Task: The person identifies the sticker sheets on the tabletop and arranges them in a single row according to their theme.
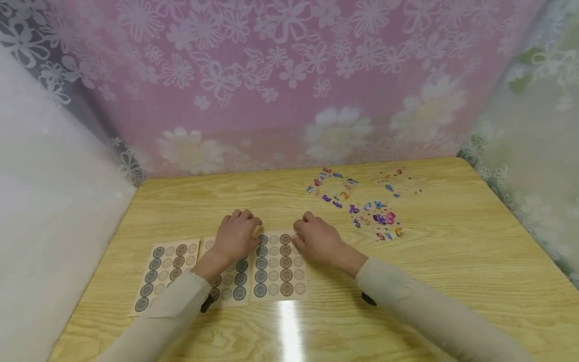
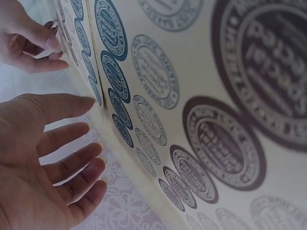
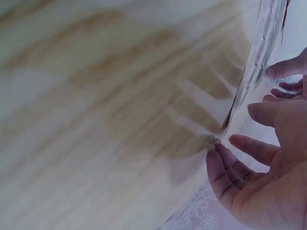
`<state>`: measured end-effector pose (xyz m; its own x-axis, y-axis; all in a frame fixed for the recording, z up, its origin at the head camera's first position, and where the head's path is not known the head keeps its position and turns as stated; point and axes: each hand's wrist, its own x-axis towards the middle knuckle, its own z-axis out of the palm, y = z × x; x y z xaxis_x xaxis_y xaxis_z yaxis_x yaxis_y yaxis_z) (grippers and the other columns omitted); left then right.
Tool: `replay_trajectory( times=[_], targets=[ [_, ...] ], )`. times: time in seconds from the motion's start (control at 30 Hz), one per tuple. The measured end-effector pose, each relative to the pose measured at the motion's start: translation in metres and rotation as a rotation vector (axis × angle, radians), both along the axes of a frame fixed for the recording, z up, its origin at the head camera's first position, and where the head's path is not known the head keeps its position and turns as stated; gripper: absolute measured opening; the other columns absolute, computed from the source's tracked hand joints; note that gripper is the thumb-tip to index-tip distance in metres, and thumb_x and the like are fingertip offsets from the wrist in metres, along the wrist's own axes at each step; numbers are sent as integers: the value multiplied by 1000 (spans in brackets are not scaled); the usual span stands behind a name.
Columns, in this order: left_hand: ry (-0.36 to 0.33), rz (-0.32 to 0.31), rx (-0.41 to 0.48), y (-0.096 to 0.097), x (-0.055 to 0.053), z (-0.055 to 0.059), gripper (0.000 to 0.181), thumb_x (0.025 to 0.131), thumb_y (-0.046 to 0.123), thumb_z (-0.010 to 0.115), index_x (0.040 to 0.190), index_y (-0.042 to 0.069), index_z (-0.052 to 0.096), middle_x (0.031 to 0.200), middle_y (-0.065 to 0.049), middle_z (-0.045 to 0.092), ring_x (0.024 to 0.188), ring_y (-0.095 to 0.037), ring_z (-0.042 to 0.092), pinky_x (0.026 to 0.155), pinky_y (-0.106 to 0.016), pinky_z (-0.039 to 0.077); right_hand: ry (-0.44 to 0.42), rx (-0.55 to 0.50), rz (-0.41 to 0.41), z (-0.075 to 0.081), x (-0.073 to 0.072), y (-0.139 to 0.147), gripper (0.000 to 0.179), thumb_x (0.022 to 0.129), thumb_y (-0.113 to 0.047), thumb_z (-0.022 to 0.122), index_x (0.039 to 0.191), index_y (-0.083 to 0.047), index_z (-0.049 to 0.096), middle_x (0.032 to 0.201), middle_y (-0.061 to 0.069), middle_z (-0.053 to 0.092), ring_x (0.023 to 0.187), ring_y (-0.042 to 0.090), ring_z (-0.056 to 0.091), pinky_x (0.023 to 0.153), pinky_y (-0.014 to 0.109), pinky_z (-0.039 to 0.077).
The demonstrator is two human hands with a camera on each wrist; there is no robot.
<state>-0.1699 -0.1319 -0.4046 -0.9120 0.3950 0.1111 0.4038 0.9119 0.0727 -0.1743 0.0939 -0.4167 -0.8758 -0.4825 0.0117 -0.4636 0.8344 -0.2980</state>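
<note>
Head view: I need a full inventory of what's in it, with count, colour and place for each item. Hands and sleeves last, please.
Round-label sheets: three, beige with dark blue, brown and pale circles, side by side on the table's left and middle
Flower-shaped pieces: many, too small to count surely, purple, blue, pink and orange, far right of the table
Table: one, yellow wood-grain, beneath everything
Flower-print backdrop: one, pink and white, behind the table
Side cloths: two, pale, left and right
Wrist devices: two, black, under the cuffs
Sleeves: two, cream, near side
Left hand: one, bare, over the middle sheet's far end
Right hand: one, bare, at the right sheet's far-right corner
</note>
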Motion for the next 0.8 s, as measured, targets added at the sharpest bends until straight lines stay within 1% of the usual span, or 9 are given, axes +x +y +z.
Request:
replay_trajectory(
  times=[0.07,0.17,0.33,0.43,0.53,0.63,0.73,0.8],
  targets=[
    [27,-1,-2,1,-1,0,31,84,24,70,113,12,68,108,-7,60,101,-29,54,85,-48,45,-14,17,-16,3,0,3,34,96,-34,56,121,-11,63,109,5,54,88,19,53,71,33,49],
    [62,-1,29,3,-2,0,29,89,25,65,115,11,67,111,-9,60,101,-29,56,83,-48,46,-12,29,-24,7,-1,8,40,97,-38,54,126,-12,61,116,6,55,98,22,55,78,38,51],
    [98,-18,110,7,-5,4,36,93,29,62,122,9,62,121,-12,57,108,-32,54,85,-51,45,15,26,15,15,-7,24,42,98,-40,51,129,-13,59,127,7,54,114,26,53,88,43,48],
    [100,-31,133,11,-8,7,42,93,32,61,128,9,58,130,-14,53,115,-35,51,89,-52,44,27,30,31,19,-13,36,45,99,-42,49,133,-13,57,136,10,50,123,30,48,96,46,43],
    [95,-38,140,16,-11,11,45,94,33,59,133,9,55,136,-17,49,121,-37,47,93,-54,41,35,36,37,24,-19,47,49,99,-43,47,137,-13,53,144,13,42,131,34,40,102,50,36],
    [89,-50,127,21,-14,13,49,96,37,56,137,11,52,140,-17,45,126,-37,43,96,-54,39,49,52,40,29,-23,57,52,100,-44,46,142,-13,48,149,15,35,135,35,32,106,51,29],
    [76,-65,102,26,-18,15,52,97,41,51,140,12,49,144,-17,41,131,-36,38,100,-54,35,66,78,40,34,-25,67,54,100,-44,45,145,-13,43,151,17,30,138,36,25,110,50,23],
    [69,-68,83,29,-20,16,54,98,44,48,142,14,47,145,-17,39,133,-36,35,101,-54,33,70,90,35,36,-26,74,55,101,-44,44,146,-13,41,152,17,28,139,37,23,110,49,21]
  ],
)
